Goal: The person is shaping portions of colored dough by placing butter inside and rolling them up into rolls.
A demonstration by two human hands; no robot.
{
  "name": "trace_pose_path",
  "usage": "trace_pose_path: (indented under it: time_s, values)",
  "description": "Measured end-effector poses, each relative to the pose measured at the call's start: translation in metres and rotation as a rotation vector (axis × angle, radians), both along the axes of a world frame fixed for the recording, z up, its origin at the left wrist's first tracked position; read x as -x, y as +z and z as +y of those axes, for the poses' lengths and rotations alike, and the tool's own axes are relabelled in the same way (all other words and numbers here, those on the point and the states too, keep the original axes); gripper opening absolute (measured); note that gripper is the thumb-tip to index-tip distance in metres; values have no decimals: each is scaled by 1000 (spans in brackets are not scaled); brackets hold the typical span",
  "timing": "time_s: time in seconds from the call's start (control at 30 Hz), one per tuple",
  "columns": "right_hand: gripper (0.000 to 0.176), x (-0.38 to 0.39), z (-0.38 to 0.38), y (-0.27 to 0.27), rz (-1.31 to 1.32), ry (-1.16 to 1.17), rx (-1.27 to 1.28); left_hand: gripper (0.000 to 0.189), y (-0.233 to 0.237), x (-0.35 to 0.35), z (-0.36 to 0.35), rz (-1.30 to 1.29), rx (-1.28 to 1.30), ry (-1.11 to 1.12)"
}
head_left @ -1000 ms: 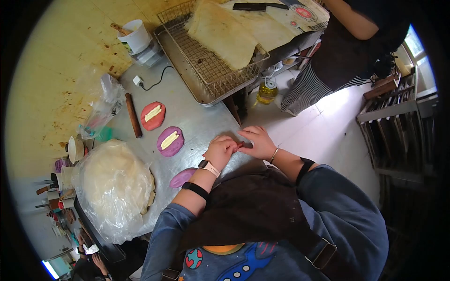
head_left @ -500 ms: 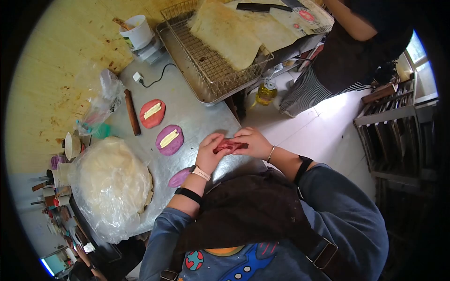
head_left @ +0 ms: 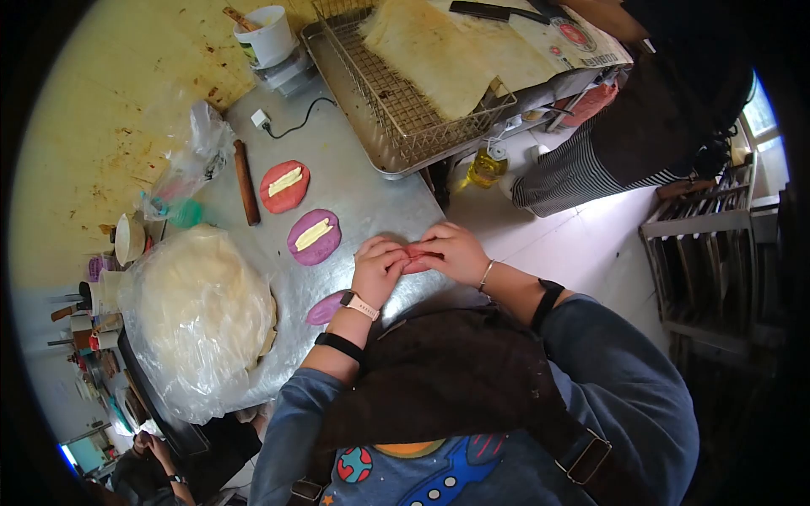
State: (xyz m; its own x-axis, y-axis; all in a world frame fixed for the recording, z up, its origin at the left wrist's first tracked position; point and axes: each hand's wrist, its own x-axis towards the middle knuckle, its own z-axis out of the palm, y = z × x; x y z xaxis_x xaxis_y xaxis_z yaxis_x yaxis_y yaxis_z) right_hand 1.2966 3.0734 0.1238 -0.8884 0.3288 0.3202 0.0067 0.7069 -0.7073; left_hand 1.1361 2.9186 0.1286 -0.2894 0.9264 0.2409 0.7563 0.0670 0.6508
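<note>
Between my two hands is a piece of red dough (head_left: pixel 415 260), pinched along its top at the near edge of the metal table. My left hand (head_left: pixel 379 268) grips its left end, fingers curled. On the other end, my right hand (head_left: pixel 453 255) presses with bent fingers and thumb. Just left of my left wrist lies a purple piece of dough (head_left: pixel 324 309), partly hidden by the arm. Farther off, a flat purple dough round (head_left: pixel 314 237) and a flat red dough round (head_left: pixel 284 187) each carry a pale yellow strip of filling.
A large plastic-covered dough mound (head_left: pixel 202 316) sits at left. Behind the rounds are a rolling pin (head_left: pixel 245 183), a plug with a cord (head_left: pixel 261 119) and a white tub (head_left: pixel 268 38). A wire basket (head_left: pixel 405 110) rests on a tray. Another person (head_left: pixel 624 143) stands at right.
My hands have brought the red dough's edges closer together, and it now sits lower on the table. The view has shifted slightly. The person at right has moved an arm toward the board.
</note>
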Motion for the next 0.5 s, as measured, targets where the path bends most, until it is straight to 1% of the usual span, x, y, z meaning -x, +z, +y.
trace_pose_path:
  time_s: [0.07,0.13,0.17,0.27,0.33,0.43,0.47,0.5]
  values:
    - [20,5,0,-1,-19,9,-28,19,-4,-2,2,6,13,-7]
    - [17,5,1,1,-51,25,-88,20,-1,-1,-1,-43,-52,-4]
    - [15,4,1,3,-33,7,-71,20,2,0,-2,-67,-85,-3]
    - [12,-3,6,4,4,-35,-6,17,12,3,-9,-151,-91,112]
    - [11,-5,6,0,-1,-55,60,20,11,8,-10,-113,-51,41]
    - [15,0,5,-2,-98,12,49,23,2,13,-5,-110,65,-66]
    - [16,-1,6,-2,-77,1,38,24,4,14,-2,-119,113,-103]
    - [16,-3,6,-2,-56,-11,28,22,6,13,-2,-130,156,-72]
